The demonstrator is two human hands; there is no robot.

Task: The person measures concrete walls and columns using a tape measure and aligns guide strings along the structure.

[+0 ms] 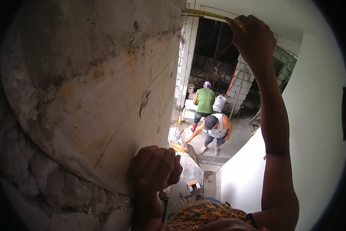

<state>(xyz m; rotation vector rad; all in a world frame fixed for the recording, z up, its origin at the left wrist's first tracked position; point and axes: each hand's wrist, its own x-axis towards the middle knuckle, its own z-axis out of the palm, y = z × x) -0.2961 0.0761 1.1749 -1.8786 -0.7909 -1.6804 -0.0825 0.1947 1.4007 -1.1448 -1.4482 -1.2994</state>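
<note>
High up at the top right, my right hand (254, 36) is closed on a yellow measuring tape (209, 14), whose blade runs left to the edge of the stained concrete wall (115, 88). Lower down, my left hand (155, 167) has its fingers curled together beside that wall's lower right edge. A thin string (186, 73) hangs down along the wall edge and reaches near the left fingers. Whether the left fingers pinch the string is too small to tell.
Far below, a person in a green shirt (205, 101) faces away, and a person in a cap and white top (218, 127) bends with one arm stretched out. A small open box (193, 186) lies near wooden boards (209, 183). A smooth white wall (315, 115) stands at the right.
</note>
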